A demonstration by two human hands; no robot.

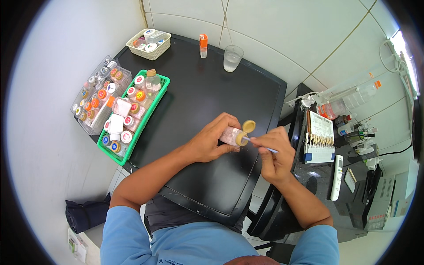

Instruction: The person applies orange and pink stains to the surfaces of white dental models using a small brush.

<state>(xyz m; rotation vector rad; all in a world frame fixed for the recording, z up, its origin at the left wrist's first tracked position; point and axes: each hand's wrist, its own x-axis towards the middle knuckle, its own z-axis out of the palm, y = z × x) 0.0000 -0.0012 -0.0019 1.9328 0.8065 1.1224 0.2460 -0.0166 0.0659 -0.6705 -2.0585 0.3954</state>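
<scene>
My left hand (210, 140) is closed round a small clear bottle (229, 136) holding pinkish powder, tilted over the black table (194, 92). Its tan flip cap (249, 126) stands open on the far side. In my right hand (278, 155) a thin pale-lilac stick (273, 150) is pinched between the fingers. The stick's tip meets the tan mouth of the bottle; whether it reaches inside I cannot tell.
At left stand a green basket (164, 88) and a clear plastic organizer (95, 128), both full of small bottles. Farther back are a cream basket (152, 54), an orange-white box (203, 46) and a cup of liquid (232, 59). A shade guide (320, 139) and white remote (337, 176) lie on the right counter.
</scene>
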